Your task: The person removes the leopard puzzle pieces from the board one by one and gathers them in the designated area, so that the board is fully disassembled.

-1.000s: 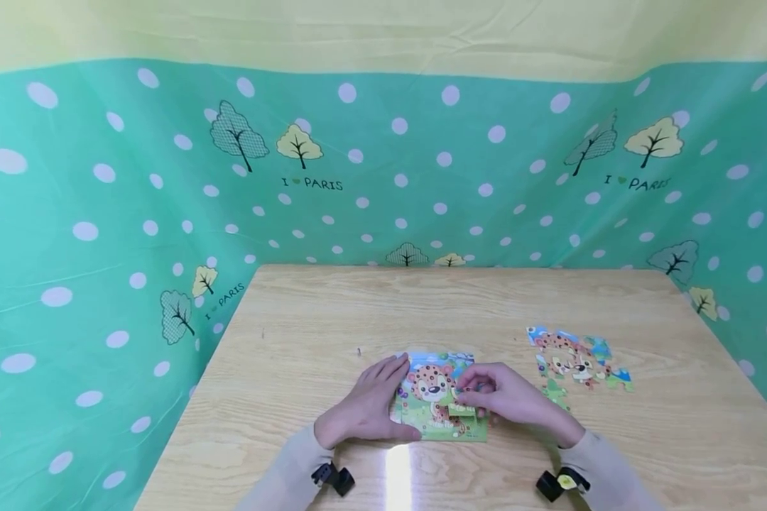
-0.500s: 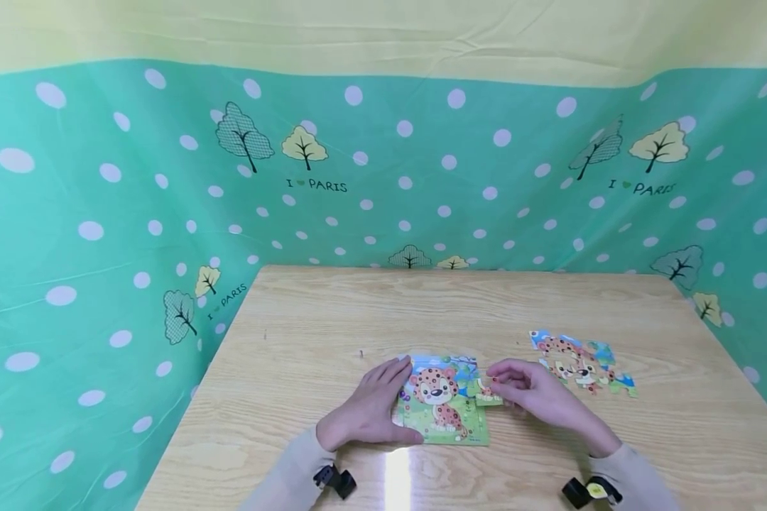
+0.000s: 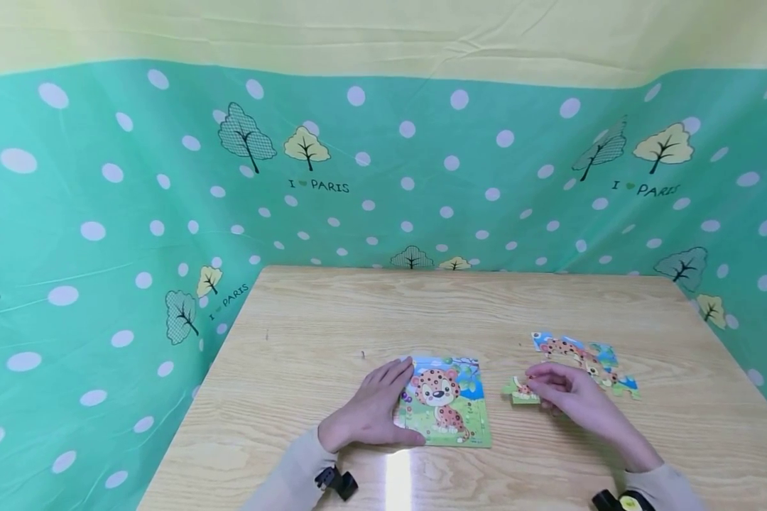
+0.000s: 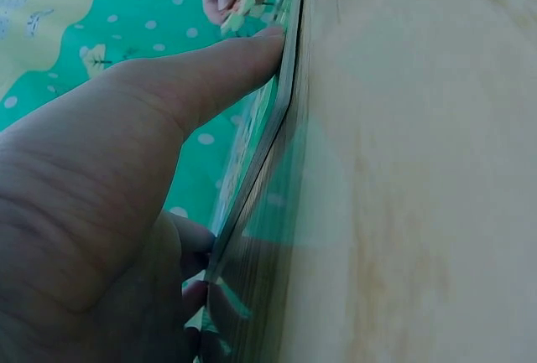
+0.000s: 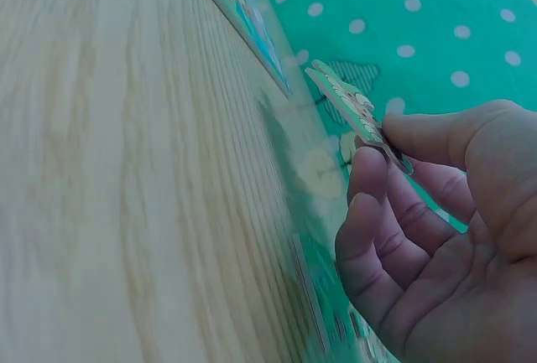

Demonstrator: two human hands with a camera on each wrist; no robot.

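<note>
A square puzzle board (image 3: 469, 419) with a spotted leopard cub picture lies flat on the table. Across its left side rests my left hand (image 3: 373, 406), fingers extended along the left edge and thumb at the lower edge. The left wrist view shows that thumb (image 4: 210, 78) over the board's rim. To the right of the board, my right hand (image 3: 570, 397) pinches a green puzzle piece (image 3: 525, 396) between thumb and fingers. In the right wrist view the puzzle piece (image 5: 348, 99) is tilted and held above the table.
Several puzzle pieces (image 3: 559, 346), partly joined into another leopard picture, lie beyond my right hand, which hides some of them. The wooden table (image 3: 332, 305) meets a green dotted cloth (image 3: 371, 163) at its far edge and left side.
My right hand has moved right, carrying the puzzle piece from over the board to the table area beside the loose pieces. The left hand has stayed on the board.
</note>
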